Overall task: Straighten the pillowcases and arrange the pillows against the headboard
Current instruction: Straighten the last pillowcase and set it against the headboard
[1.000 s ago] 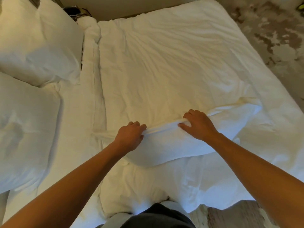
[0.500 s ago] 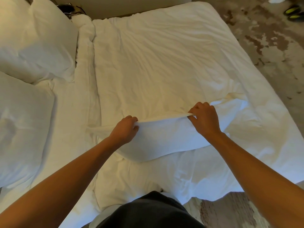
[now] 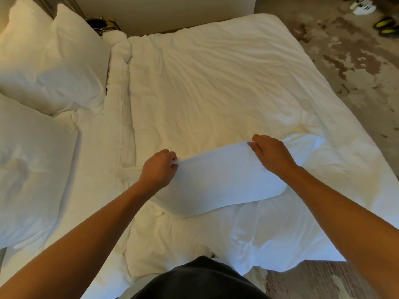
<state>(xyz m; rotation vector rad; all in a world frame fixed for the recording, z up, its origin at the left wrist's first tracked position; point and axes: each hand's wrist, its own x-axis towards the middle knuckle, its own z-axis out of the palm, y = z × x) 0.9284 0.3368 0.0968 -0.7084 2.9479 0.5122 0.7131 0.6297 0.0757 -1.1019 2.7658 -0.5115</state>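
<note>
A white pillow (image 3: 218, 182) in its pillowcase lies across the near middle of the bed, its far edge lifted. My left hand (image 3: 158, 169) grips that edge at its left end. My right hand (image 3: 271, 155) grips the same edge farther right. The case's loose end (image 3: 306, 145) trails to the right beyond my right hand. Two other white pillows rest at the left toward the headboard, one at the far left (image 3: 51, 61) and one nearer (image 3: 30, 173).
A rumpled white duvet (image 3: 216, 87) covers the bed. Patterned carpet (image 3: 356, 67) lies to the right, with shoes (image 3: 386, 26) at the top right corner. Dark cables (image 3: 98, 24) sit behind the far pillow. My dark clothing (image 3: 198, 279) fills the bottom edge.
Both hands have raised the pillow's far edge higher off the duvet and spread a little apart. The camera view has shifted slightly, showing more floor at the top right.
</note>
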